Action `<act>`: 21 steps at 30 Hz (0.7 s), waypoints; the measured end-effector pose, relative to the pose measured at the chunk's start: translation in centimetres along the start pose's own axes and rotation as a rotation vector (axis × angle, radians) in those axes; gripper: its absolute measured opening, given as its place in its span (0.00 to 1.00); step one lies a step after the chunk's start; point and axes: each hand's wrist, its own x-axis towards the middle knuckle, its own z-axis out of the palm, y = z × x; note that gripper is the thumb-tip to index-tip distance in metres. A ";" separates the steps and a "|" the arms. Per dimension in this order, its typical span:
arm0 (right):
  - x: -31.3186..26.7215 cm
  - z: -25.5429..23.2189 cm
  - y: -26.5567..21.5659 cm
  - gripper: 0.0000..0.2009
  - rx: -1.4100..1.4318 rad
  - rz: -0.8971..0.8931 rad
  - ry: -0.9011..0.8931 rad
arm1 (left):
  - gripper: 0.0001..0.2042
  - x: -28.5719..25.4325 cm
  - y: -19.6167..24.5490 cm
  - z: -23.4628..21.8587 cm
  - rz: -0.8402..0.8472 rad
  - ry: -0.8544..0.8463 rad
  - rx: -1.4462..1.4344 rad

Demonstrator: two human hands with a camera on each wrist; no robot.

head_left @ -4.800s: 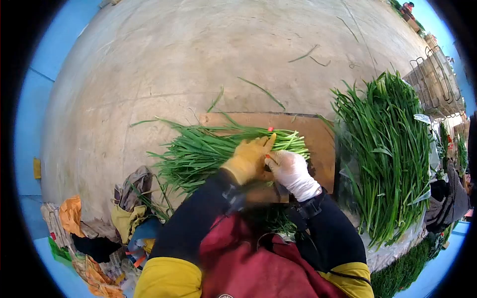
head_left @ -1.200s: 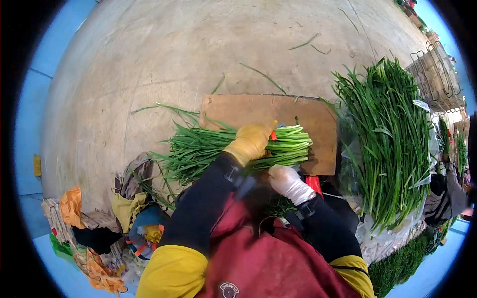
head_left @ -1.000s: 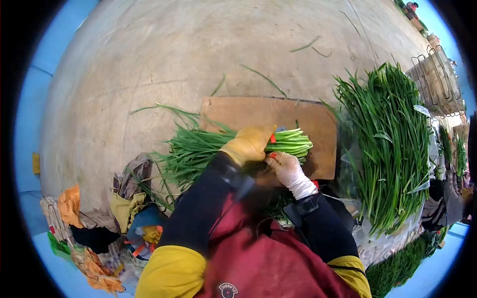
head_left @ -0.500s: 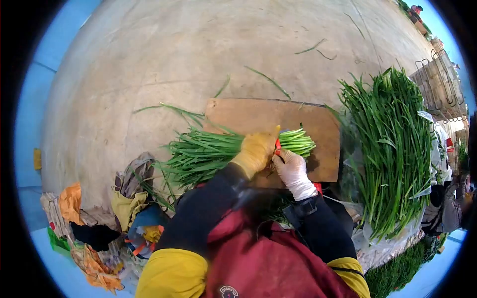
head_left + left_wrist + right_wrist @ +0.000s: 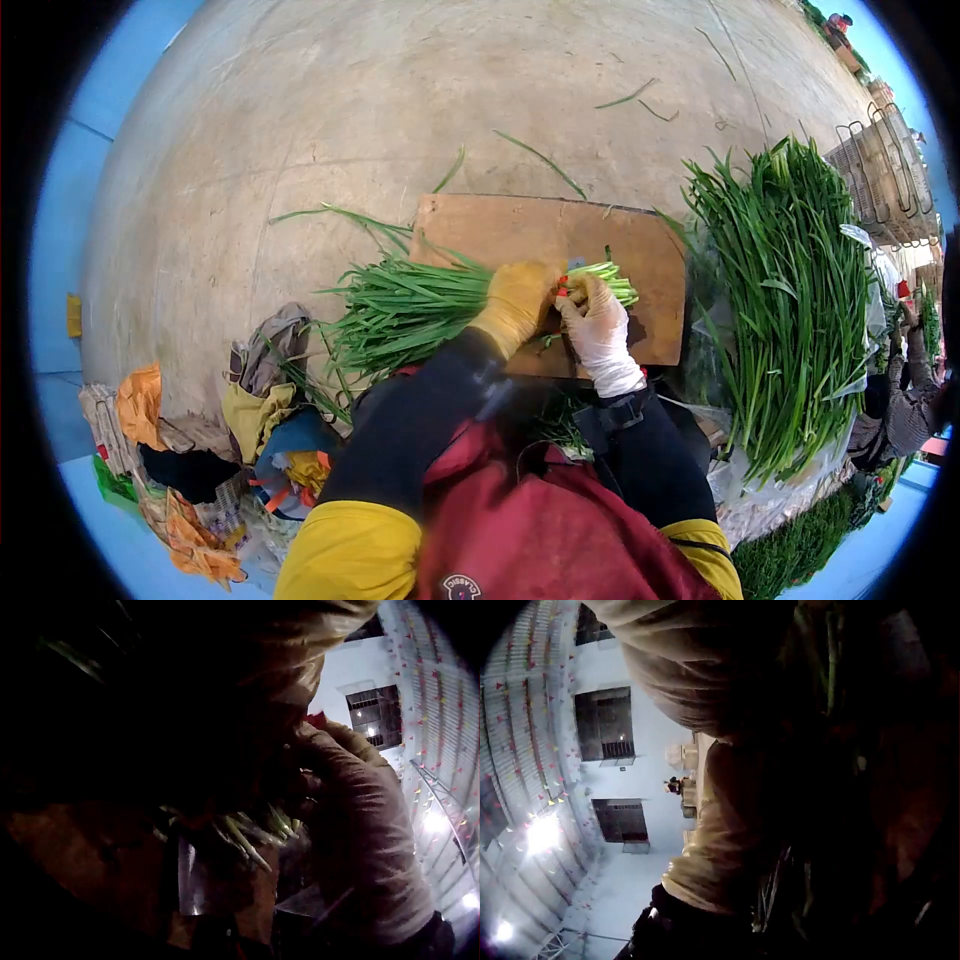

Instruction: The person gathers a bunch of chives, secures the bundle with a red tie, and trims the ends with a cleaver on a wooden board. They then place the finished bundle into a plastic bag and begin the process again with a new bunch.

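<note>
A bunch of garlic chives (image 5: 410, 305) lies across a brown board (image 5: 500, 220), leaves to the left and pale stem ends to the right. My left hand (image 5: 517, 303), in a yellow glove, grips the bunch from above near the stems. My right hand (image 5: 597, 325), in a white glove, pinches a red tie (image 5: 562, 284) at the bunch, close against the left fingers. The left wrist view is dark; it shows the right glove (image 5: 367, 825) beside pale stems (image 5: 244, 844). How far the tie goes round the bunch is hidden by the hands.
A large heap of garlic chives (image 5: 790, 310) lies on plastic at the right, with a wire-handled basket (image 5: 880, 170) behind it. Bags and cloths (image 5: 265, 400) lie at the left. Loose leaves (image 5: 540, 162) are scattered on the concrete floor. A shiny metal piece (image 5: 191, 877) shows below the stems.
My right hand came up from below the board to the bunch with the red tie, then moved up and slightly right over the stems. My left hand keeps its grip.
</note>
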 end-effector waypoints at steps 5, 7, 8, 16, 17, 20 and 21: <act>0.4 0.1 0.3 0.14 -0.075 -0.124 0.053 | 0.14 -0.1 -0.3 1.4 0.007 0.070 0.056; 0.5 0.4 1.0 0.11 -0.178 -0.250 0.081 | 0.12 -0.2 -0.2 1.5 0.018 0.099 0.070; 0.4 0.5 1.2 0.10 -0.160 -0.245 0.086 | 0.11 -0.2 -0.3 1.8 0.030 0.116 0.073; 0.4 2.0 1.8 0.05 0.117 -0.284 0.102 | 0.28 -0.8 0.4 -2.5 0.001 0.148 0.092; 0.1 2.6 2.7 0.05 0.049 -0.267 0.078 | 0.31 -1.0 -0.2 -1.7 0.039 0.191 0.121; -0.5 2.9 2.5 0.05 0.109 -0.330 0.115 | 0.34 -0.5 -1.6 1.0 0.104 0.221 0.137; -0.5 2.7 2.2 0.04 0.100 -0.335 0.139 | 0.33 -0.2 -1.6 1.2 0.077 0.160 0.103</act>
